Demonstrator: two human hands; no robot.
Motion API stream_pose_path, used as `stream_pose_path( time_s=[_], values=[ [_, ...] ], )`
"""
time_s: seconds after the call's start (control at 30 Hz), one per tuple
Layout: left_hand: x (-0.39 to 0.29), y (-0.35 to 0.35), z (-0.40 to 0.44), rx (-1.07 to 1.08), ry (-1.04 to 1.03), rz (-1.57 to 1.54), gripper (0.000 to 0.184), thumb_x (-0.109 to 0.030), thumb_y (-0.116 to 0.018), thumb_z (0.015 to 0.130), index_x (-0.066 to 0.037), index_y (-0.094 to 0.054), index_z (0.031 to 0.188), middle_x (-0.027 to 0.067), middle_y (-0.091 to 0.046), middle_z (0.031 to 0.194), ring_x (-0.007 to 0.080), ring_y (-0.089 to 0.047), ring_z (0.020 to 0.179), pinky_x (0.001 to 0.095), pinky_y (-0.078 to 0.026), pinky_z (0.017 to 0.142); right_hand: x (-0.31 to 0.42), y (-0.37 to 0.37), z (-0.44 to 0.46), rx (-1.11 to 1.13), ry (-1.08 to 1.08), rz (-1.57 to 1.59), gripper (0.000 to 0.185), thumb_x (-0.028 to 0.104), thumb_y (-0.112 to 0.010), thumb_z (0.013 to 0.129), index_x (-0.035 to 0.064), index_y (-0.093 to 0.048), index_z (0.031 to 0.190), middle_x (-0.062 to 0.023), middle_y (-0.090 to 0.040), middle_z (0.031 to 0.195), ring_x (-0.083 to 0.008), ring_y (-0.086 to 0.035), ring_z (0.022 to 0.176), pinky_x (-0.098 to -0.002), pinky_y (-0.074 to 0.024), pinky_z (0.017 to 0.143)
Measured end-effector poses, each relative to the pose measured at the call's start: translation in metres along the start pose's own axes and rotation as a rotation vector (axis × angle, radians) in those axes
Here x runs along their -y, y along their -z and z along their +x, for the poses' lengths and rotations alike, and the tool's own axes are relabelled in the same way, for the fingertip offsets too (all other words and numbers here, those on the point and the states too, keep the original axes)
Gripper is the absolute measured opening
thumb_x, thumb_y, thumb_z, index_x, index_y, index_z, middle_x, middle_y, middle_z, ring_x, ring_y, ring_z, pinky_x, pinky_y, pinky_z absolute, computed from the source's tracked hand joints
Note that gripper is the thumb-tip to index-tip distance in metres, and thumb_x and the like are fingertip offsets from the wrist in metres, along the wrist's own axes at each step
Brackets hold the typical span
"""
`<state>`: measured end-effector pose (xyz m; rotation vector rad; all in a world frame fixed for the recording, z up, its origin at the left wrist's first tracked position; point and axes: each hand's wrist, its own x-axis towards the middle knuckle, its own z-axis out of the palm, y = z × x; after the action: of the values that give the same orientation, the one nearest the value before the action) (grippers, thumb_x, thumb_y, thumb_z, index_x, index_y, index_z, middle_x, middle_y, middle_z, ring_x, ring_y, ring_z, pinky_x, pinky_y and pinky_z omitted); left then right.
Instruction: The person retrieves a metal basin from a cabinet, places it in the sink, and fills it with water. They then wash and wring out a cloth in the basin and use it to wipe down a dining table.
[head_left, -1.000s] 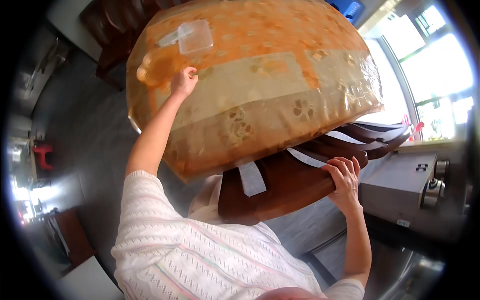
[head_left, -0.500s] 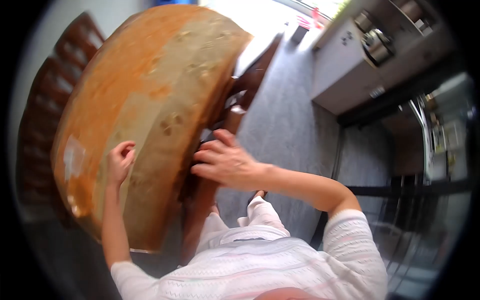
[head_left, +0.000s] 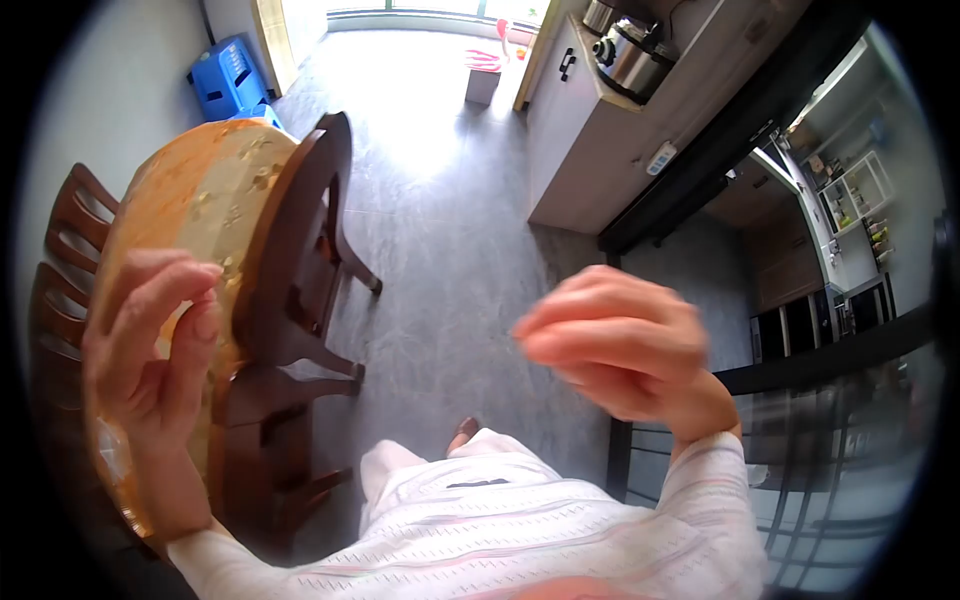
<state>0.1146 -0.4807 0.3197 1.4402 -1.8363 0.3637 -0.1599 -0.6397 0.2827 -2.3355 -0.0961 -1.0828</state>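
My left hand (head_left: 150,345) is raised in front of the wooden table (head_left: 200,185) with its orange and beige patterned cover. Its fingers are bent and the thumb tip comes close to the index fingertip; anything between them is too small to make out. Over the grey floor, my right hand (head_left: 625,340) is held up, blurred by motion. Its fingers are pressed together and point left, and what they may hold is hidden. Neither hand touches the dark wooden chair (head_left: 280,250) beside the table.
More brown chairs (head_left: 80,215) line the table's far side. Blue plastic stools (head_left: 228,78) stand by the wall. At right are a cabinet (head_left: 575,165) with a metal cooker (head_left: 632,60) on top and a black-framed glass door (head_left: 820,355). A grey box (head_left: 482,85) sits near the window.
My right hand has left the chair beside the table and risen to the right. My left hand has come up closer to the camera. The view has turned, showing more floor and the window.
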Motion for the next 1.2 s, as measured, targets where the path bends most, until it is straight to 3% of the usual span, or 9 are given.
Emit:
stream_pose_path(
  time_s=[0.1, 0.23, 0.57, 0.77, 0.97, 1.0, 1.03, 1.1, 1.2],
  values=[
    [-0.039, -0.018, 0.069, 0.128, -0.222, 0.007, 0.019, -0.009, -0.059, 0.083, 0.000, -0.058, 0.099, 0.0132, -0.055, 0.086, 0.0205, -0.052, 0.074, 0.0300, -0.044, 0.066, 0.020, 0.062, 0.000, -0.059, -0.004, 0.019, 0.022, 0.018, -0.063, 0.081, 0.0112, -0.062, 0.101, -0.0084, -0.064, 0.092, -0.0191, -0.063, 0.074, -0.0309, -0.0494, 0.062],
    [-0.056, -0.060, 0.129, 0.087, -0.512, -0.034, 0.017, -0.009, -0.060, 0.082, 0.000, -0.058, 0.097, 0.0132, -0.055, 0.085, 0.0205, -0.052, 0.073, 0.0303, -0.044, 0.066, 0.014, 0.110, -0.006, -0.020, 0.008, -0.103, 0.020, 0.015, -0.062, 0.080, 0.0098, -0.062, 0.099, -0.0087, -0.063, 0.089, -0.0192, -0.062, 0.072, -0.0312, -0.0485, 0.061],
    [0.023, -0.201, 0.260, -0.076, -0.773, -0.110, 0.014, -0.008, -0.060, 0.080, 0.000, -0.059, 0.092, 0.0132, -0.054, 0.080, 0.0204, -0.051, 0.071, 0.0313, -0.043, 0.064, -0.158, 0.185, 0.035, 0.015, -0.036, -0.442, 0.015, 0.010, -0.060, 0.078, 0.0063, -0.060, 0.093, -0.0095, -0.062, 0.082, -0.0195, -0.059, 0.064, -0.0321, -0.0462, 0.057],
    [0.122, -0.271, 0.357, -0.075, -0.769, -0.138, 0.013, -0.007, -0.060, 0.080, 0.000, -0.059, 0.089, 0.0132, -0.054, 0.078, 0.0204, -0.050, 0.070, 0.0319, -0.043, 0.063, -0.292, 0.225, 0.083, -0.034, -0.130, -0.582, 0.012, 0.007, -0.059, 0.077, 0.0042, -0.059, 0.089, -0.0100, -0.061, 0.078, -0.0196, -0.057, 0.060, -0.0326, -0.0448, 0.054],
    [0.217, -0.344, 0.425, -0.169, -0.608, -0.171, 0.011, -0.007, -0.061, 0.079, 0.000, -0.059, 0.087, 0.0133, -0.053, 0.076, 0.0204, -0.050, 0.069, 0.0324, -0.042, 0.063, -0.397, 0.272, 0.111, -0.010, -0.238, -0.733, 0.009, 0.004, -0.058, 0.076, 0.0021, -0.058, 0.085, -0.0105, -0.060, 0.074, -0.0198, -0.055, 0.056, -0.0331, -0.0435, 0.052],
    [0.232, -0.360, 0.434, -0.187, -0.567, -0.173, 0.010, -0.006, -0.061, 0.078, 0.000, -0.059, 0.086, 0.0133, -0.053, 0.075, 0.0204, -0.050, 0.068, 0.0325, -0.042, 0.062, -0.416, 0.284, 0.112, -0.006, -0.253, -0.765, 0.009, 0.003, -0.057, 0.076, 0.0017, -0.058, 0.085, -0.0105, -0.060, 0.073, -0.0198, -0.054, 0.055, -0.0332, -0.0432, 0.051],
    [0.246, -0.376, 0.444, -0.199, -0.512, -0.175, 0.010, -0.006, -0.061, 0.078, 0.000, -0.059, 0.086, 0.0133, -0.053, 0.075, 0.0204, -0.050, 0.068, 0.0326, -0.042, 0.062, -0.440, 0.299, 0.112, -0.002, -0.277, -0.787, 0.022, -0.001, -0.065, 0.066, 0.0022, -0.061, 0.087, -0.0083, -0.060, 0.073, -0.0191, -0.055, 0.054, -0.0293, -0.0418, 0.048],
    [0.276, -0.414, 0.457, -0.186, -0.344, -0.187, 0.010, -0.006, -0.061, 0.078, 0.000, -0.060, 0.085, 0.0133, -0.053, 0.074, 0.0204, -0.050, 0.068, 0.0328, -0.042, 0.062, -0.488, 0.325, 0.114, 0.045, -0.285, -0.870, 0.025, -0.007, -0.067, 0.063, -0.0009, -0.064, 0.087, -0.0088, -0.061, 0.070, -0.0187, -0.055, 0.055, -0.0270, -0.0405, 0.048],
    [0.320, -0.484, 0.476, -0.094, -0.051, -0.212, 0.007, -0.004, -0.063, 0.076, 0.001, -0.060, 0.079, 0.0108, -0.052, 0.069, 0.0182, -0.049, 0.063, 0.0304, -0.040, 0.057, -0.561, 0.369, 0.133, 0.100, -0.305, -0.918, 0.018, -0.004, -0.066, 0.070, 0.0003, -0.064, 0.087, -0.0093, -0.063, 0.072, -0.0194, -0.057, 0.058, -0.0260, -0.0417, 0.052]
  ],
)
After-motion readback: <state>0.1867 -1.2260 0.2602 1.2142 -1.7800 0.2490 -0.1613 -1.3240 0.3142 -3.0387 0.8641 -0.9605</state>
